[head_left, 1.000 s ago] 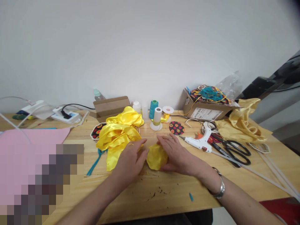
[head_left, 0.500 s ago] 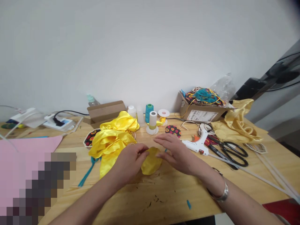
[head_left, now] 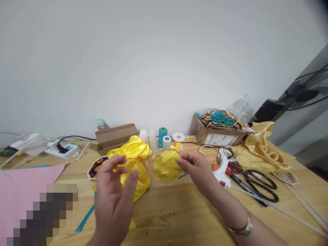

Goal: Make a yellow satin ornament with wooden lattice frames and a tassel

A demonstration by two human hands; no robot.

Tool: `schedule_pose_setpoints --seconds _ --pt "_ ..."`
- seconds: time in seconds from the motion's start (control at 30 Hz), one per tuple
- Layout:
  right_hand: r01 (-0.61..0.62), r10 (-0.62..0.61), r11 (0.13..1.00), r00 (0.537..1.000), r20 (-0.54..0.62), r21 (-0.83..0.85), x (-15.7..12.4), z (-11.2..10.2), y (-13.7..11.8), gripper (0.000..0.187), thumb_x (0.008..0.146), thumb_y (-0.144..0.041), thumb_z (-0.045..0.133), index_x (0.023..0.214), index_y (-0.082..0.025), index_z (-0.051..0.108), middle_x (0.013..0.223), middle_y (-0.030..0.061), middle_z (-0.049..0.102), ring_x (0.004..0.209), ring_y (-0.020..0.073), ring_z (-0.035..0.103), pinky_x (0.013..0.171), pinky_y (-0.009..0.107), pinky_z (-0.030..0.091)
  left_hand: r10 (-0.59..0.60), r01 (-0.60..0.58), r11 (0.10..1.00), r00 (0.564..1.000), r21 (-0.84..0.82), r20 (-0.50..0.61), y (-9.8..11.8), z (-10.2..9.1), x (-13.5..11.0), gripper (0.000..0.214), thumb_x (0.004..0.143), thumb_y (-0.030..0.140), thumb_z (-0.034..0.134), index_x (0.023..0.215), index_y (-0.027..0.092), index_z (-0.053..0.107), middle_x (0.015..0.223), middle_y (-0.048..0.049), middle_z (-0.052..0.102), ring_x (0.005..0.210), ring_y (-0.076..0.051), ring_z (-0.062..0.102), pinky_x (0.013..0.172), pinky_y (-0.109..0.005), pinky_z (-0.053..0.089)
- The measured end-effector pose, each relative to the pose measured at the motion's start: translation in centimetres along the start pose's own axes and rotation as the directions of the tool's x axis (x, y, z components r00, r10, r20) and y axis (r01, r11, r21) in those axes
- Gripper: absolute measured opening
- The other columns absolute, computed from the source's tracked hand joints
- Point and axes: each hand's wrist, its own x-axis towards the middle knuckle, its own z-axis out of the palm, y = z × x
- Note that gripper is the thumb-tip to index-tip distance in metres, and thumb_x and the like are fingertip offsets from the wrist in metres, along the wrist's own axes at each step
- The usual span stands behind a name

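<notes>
A round yellow fabric-covered disc (head_left: 167, 166) is held up above the table by its right edge. My right hand (head_left: 196, 171) pinches that edge between thumb and fingers. To the left, my left hand (head_left: 115, 194) is raised with thumb and fingers apart, holding nothing. It partly covers a crumpled heap of shiny yellow satin (head_left: 132, 148) on the table. Teal strands (head_left: 85, 217) stick out below the satin. A dark patterned piece with a pale rim (head_left: 96, 167) lies partly hidden behind my left hand.
Thread spools (head_left: 162, 136) stand by the wall. On the right are a cardboard box (head_left: 217, 138), a glue gun (head_left: 222, 171), black-handled scissors (head_left: 261, 186), a marker (head_left: 243, 186) and gold fabric (head_left: 260, 153). Pink sheet (head_left: 30, 181) and a power strip (head_left: 63, 150) lie left.
The yellow disc has been lifted and turned more toward the camera in my right hand. My left hand has let go of it and moved left, opening. The view has tilted slightly up.
</notes>
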Motion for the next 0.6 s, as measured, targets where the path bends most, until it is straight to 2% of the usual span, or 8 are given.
schedule_pose_setpoints --seconds 0.03,0.07,0.1,0.17,0.23,0.33,0.43,0.6 --pt "-0.032 0.033 0.996 0.999 -0.023 0.079 0.2 0.1 0.1 0.024 0.071 -0.039 0.065 0.070 -0.015 0.062 0.060 -0.0025 0.056 0.054 0.0096 0.045 0.053 0.023 0.035 -0.164 0.167 0.975 0.986 -0.147 0.032 -0.1 0.3 -0.5 0.036 0.088 0.033 0.050 0.122 0.024 0.046 0.114 -0.0091 0.059 0.093 -0.020 0.061 0.073 -0.034 0.055" --pt "-0.049 0.054 0.990 0.998 -0.040 0.135 0.3 0.3 0.1 0.026 0.070 -0.039 0.066 0.069 -0.014 0.061 0.058 -0.0032 0.054 0.053 0.0085 0.043 0.051 0.022 0.033 -0.259 0.284 0.925 0.957 -0.253 0.127 -0.2 0.8 -0.9 0.032 0.085 0.036 0.055 0.114 0.024 0.053 0.109 -0.0084 0.063 0.093 -0.021 0.063 0.073 -0.033 0.055" --pt "-0.055 0.065 0.984 0.997 -0.052 0.168 0.3 0.5 0.2 0.026 0.070 -0.040 0.067 0.068 -0.014 0.061 0.057 -0.0038 0.053 0.052 0.0077 0.041 0.051 0.021 0.032 -0.300 0.389 0.860 0.909 -0.329 0.289 -0.3 1.3 -1.2 0.032 0.081 0.038 0.059 0.110 0.023 0.057 0.109 -0.0085 0.065 0.096 -0.023 0.063 0.077 -0.035 0.055" --pt "-0.062 0.076 0.979 0.995 -0.063 0.192 0.2 1.0 0.5 0.027 0.069 -0.040 0.068 0.067 -0.014 0.059 0.054 -0.0045 0.051 0.051 0.0068 0.039 0.050 0.020 0.029 -0.346 0.583 0.660 0.796 -0.474 0.496 -0.5 2.4 -1.5 0.041 0.077 0.042 0.064 0.111 0.020 0.061 0.108 -0.0104 0.068 0.097 -0.025 0.064 0.081 -0.038 0.054" --pt "-0.088 0.102 0.975 0.993 -0.057 0.204 0.0 1.5 0.9 0.029 0.068 -0.040 0.069 0.066 -0.013 0.059 0.053 -0.0043 0.052 0.051 0.0071 0.040 0.050 0.021 0.030 -0.349 0.700 0.448 0.710 -0.556 0.612 -0.6 3.2 -1.5 0.044 0.076 0.041 0.066 0.114 0.018 0.062 0.110 -0.0114 0.069 0.101 -0.026 0.063 0.086 -0.039 0.052" --pt "-0.129 0.135 0.973 0.991 -0.017 0.194 -0.5 1.9 1.5 0.031 0.066 -0.042 0.071 0.066 -0.014 0.058 0.051 -0.0035 0.053 0.050 0.0078 0.043 0.052 0.021 0.032 -0.354 0.756 0.244 0.653 -0.608 0.669 -0.9 3.6 -1.5 0.039 0.076 0.034 0.069 0.111 0.018 0.065 0.108 -0.0103 0.070 0.103 -0.024 0.063 0.088 -0.035 0.050" --pt "-0.150 0.147 0.974 0.989 0.029 0.168 -0.8 2.1 2.0 0.032 0.065 -0.043 0.071 0.067 -0.014 0.059 0.052 -0.0031 0.054 0.051 0.0082 0.045 0.052 0.021 0.034 -0.388 0.761 0.178 0.637 -0.624 0.666 -1.3 3.4 -1.6 0.036 0.074 0.031 0.071 0.108 0.018 0.068 0.102 -0.0087 0.072 0.096 -0.023 0.065 0.085 -0.033 0.051" --pt "-0.193 0.173 0.967 0.977 0.122 0.169 -1.2 2.1 2.1 0.034 0.061 -0.045 0.075 0.068 -0.016 0.059 0.058 -0.0029 0.057 0.052 0.0087 0.049 0.053 0.023 0.039 -0.454 0.787 0.232 0.608 -0.572 0.652 -1.7 3.2 -1.6 0.030 0.072 0.030 0.073 0.099 0.018 0.071 0.090 -0.0063 0.074 0.082 -0.021 0.068 0.076 -0.031 0.053"
